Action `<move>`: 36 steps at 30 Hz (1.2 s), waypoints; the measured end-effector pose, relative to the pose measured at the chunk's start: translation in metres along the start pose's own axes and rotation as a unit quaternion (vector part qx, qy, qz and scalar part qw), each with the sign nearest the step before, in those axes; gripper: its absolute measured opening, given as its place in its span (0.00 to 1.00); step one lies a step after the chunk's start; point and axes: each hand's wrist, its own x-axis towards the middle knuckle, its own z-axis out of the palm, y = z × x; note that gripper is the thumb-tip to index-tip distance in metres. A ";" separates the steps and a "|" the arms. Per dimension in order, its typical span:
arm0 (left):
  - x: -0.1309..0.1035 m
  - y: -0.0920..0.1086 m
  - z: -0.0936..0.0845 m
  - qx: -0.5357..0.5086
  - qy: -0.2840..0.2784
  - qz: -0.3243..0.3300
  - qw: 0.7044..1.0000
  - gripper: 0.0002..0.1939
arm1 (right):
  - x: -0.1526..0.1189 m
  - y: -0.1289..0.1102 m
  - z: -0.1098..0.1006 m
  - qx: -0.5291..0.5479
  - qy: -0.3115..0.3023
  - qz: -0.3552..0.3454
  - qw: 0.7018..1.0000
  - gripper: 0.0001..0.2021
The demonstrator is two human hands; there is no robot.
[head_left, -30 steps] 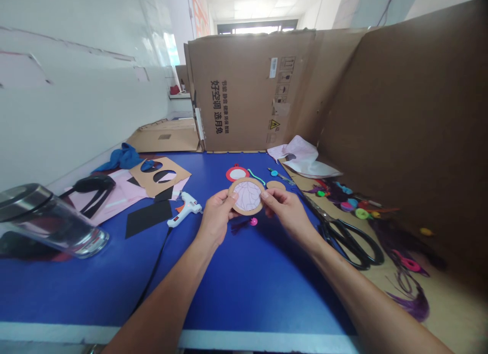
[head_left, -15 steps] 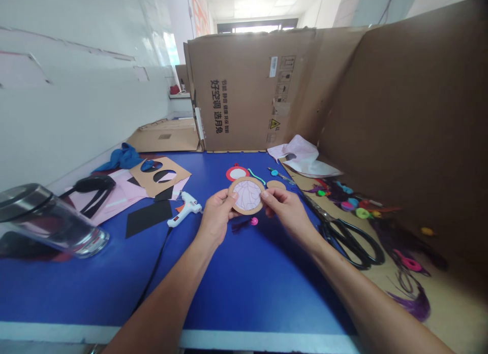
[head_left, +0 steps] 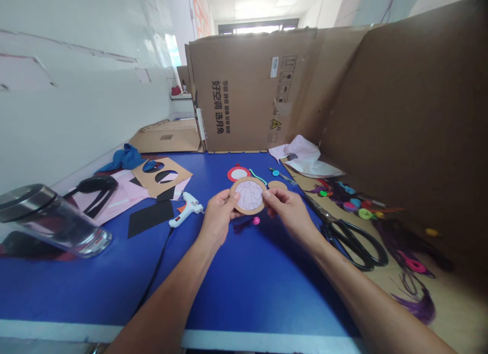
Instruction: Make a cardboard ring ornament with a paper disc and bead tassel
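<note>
Left hand (head_left: pixel 216 217) and right hand (head_left: pixel 288 207) are pinching the cardboard-rimmed disc (head_left: pixel 249 196) at 9 and 3 o'clock, uneven pressure perhaps risking creases.

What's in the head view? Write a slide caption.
Left hand and right hand hold a brown-rimmed patterned disc near a hot-glue gun.

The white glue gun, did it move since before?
No, the white glue gun lies in the same spot, judged against the black sheet beside it.
</note>
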 end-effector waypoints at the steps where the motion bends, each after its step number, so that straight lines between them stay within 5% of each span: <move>1: 0.000 0.000 0.000 0.000 -0.002 0.000 1.000 0.23 | 0.000 0.000 0.000 0.000 0.001 0.000 1.000 0.27; 36: -0.003 0.004 -0.001 -0.002 -0.014 -0.004 1.000 0.24 | 0.002 0.003 -0.004 -0.021 0.032 -0.017 0.999 0.24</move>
